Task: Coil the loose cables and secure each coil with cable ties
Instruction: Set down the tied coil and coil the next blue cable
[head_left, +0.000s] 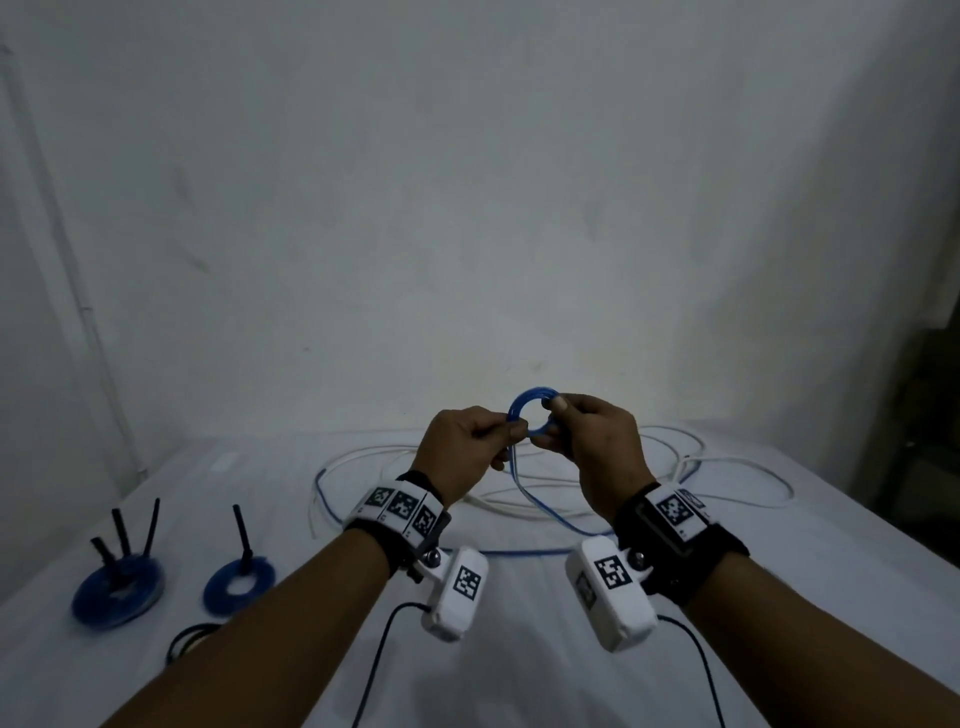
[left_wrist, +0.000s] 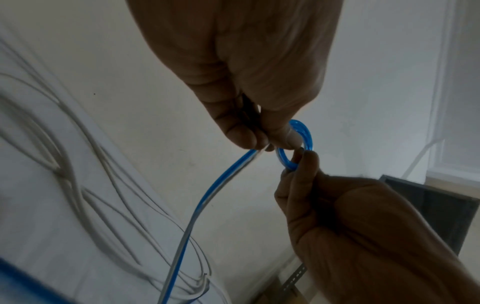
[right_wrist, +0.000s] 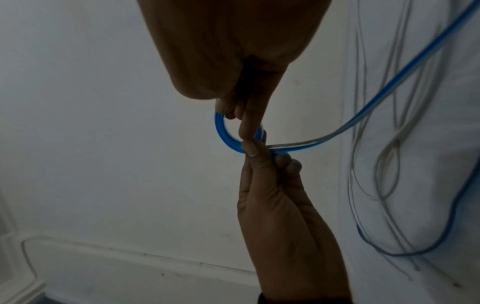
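A small coil of blue cable (head_left: 529, 393) is held up above the table between both hands. My left hand (head_left: 515, 431) pinches the coil's left side where the cable leaves it. The right hand (head_left: 549, 422) grips the coil's right side with thumb and fingers. The left wrist view shows the coil (left_wrist: 305, 133) between my left hand (left_wrist: 259, 142) and right hand (left_wrist: 298, 162). In the right wrist view the coil (right_wrist: 219, 131) hangs from my right hand (right_wrist: 241, 123) and my left hand (right_wrist: 255, 150) pinches it from below. The rest of the blue cable (head_left: 545, 506) trails down to the table.
A loose white cable (head_left: 727, 467) lies in wide loops on the white table (head_left: 519, 675) beyond my hands. Two blue coils with upright black ties (head_left: 118, 587) (head_left: 240, 579) sit at the left. A black cable (head_left: 192, 636) lies near my left forearm.
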